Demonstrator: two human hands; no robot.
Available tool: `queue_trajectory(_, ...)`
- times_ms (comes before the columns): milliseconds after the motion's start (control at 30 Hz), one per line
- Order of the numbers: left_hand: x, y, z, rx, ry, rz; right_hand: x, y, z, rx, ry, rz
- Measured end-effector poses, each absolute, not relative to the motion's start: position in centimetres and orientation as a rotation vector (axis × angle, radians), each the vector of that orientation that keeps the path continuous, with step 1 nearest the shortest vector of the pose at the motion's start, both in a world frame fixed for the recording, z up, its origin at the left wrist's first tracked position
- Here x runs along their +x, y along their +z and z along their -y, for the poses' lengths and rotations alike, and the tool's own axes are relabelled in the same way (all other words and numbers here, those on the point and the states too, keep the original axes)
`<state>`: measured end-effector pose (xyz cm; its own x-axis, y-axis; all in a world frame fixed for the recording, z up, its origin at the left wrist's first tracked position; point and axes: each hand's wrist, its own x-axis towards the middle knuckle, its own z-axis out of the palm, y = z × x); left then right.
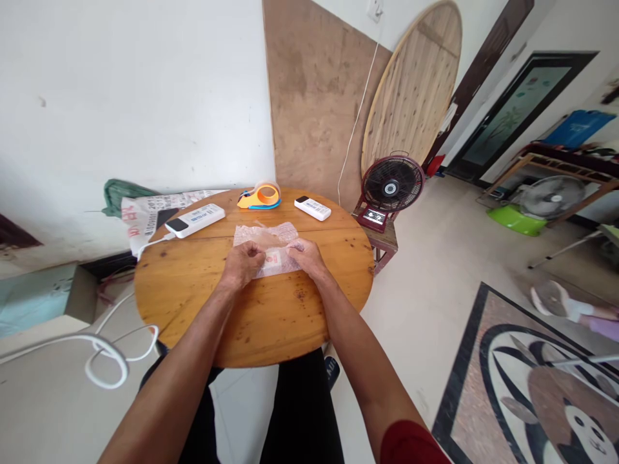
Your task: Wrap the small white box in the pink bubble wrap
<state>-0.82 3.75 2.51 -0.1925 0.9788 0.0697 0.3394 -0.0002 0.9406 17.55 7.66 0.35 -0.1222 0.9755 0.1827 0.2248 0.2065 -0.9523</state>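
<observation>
Head view, round wood table (193, 303), white wall (120, 96), tiled floor (435, 270), fan (392, 186)

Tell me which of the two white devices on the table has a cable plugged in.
The larger white device, left of the orange tape dispenser, has a white cable at its near end. The smaller remote, right of the dispenser, has none.

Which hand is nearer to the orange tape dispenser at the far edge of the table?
Left. The left hand lies almost directly below the orange tape dispenser in the head view; the right hand sits further off to the side, on the bubble wrap.
</observation>
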Motion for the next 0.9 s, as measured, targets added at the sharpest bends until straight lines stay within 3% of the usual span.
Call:
queue_trajectory(500,-0.7,2.3,-3.3,1.283,1.24,-1.505,17.4,1.5,-6.4,-1.5,0.502,1.873)
queue_trajectory(900,-0.8,2.4,-3.6,1.327,1.222,-1.525,16.8,3.0,-4.8,-1.125,0.035,2.256)
